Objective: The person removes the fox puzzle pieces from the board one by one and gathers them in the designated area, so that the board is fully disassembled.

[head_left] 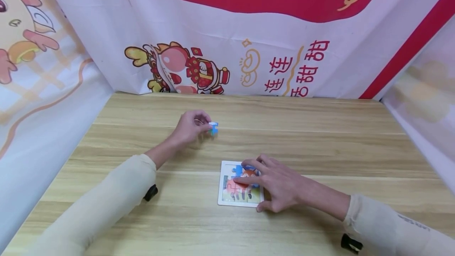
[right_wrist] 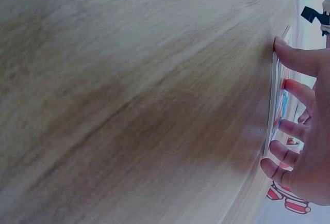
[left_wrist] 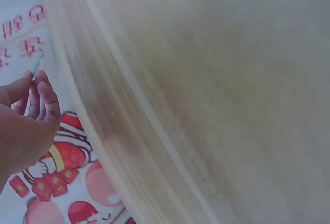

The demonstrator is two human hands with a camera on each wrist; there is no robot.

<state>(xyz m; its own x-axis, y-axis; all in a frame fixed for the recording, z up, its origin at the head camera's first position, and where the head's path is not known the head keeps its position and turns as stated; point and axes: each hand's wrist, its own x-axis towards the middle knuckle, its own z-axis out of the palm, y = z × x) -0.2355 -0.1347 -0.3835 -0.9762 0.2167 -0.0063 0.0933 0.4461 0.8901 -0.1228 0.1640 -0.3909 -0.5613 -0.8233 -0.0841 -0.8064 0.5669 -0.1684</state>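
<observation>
My left hand (head_left: 193,126) is above the far left part of the table, pinching a blue jigsaw piece (head_left: 213,128) between thumb and fingers. In the left wrist view the piece (left_wrist: 36,65) shows only as a thin edge at the fingertips. A white-framed jigsaw puzzle (head_left: 220,187) with a red-and-white animal picture lies flat on the table. My right hand (head_left: 281,183) rests on its right side, fingers spread. One finger touches the picture and the thumb is at the frame's near right corner. The hand covers part of the picture; a pale gap shows at its upper left.
The wooden table (head_left: 170,216) reaches back to a printed cloth (head_left: 231,31) with red characters and cartoon figures. More cloth hangs at the left and right sides. Dark clips (head_left: 151,192) sit at the sleeves.
</observation>
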